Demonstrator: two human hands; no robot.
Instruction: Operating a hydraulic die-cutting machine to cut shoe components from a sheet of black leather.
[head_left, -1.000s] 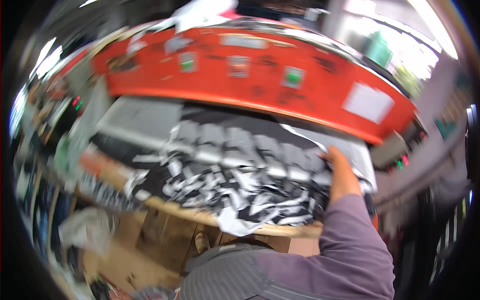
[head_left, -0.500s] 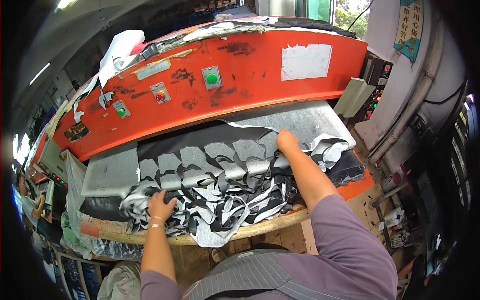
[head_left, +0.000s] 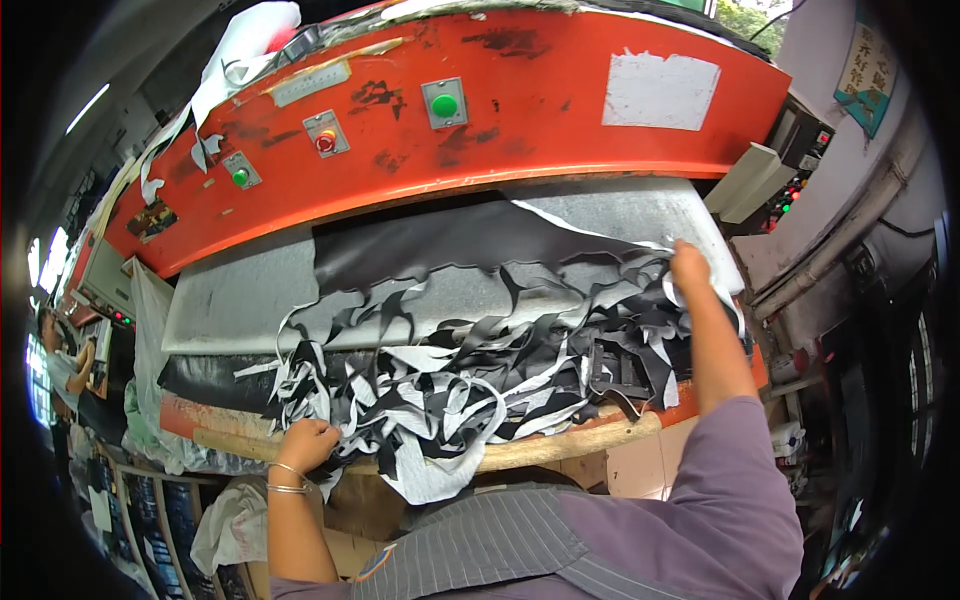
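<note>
A black sheet [head_left: 430, 245], cut with scalloped edges and showing a pale backing along its far edge, lies across the grey-white bed [head_left: 240, 290] of a red press. Strips from it hang into a tangled heap of black-and-white offcut strips [head_left: 440, 400] along the front. My right hand [head_left: 688, 268] is closed on the sheet's narrow right end, over the bed's right side. At the heap's left front my left hand [head_left: 305, 445] is closed, with strips at its fingers; its grip is partly hidden. A dark cutting die [head_left: 620, 370] shows among the strips at right.
The red press beam [head_left: 540, 100] spans the back, with green buttons [head_left: 444, 104] and a red button [head_left: 326, 141]. A control box [head_left: 790, 180] stands at right. A worn wooden edge [head_left: 570, 445] runs along the front. Another person [head_left: 65, 365] is at far left.
My right hand has moved right, drawing the black sheet and its strips that way. My left hand has come down toward the front edge and closed. The view has shifted slightly.
</note>
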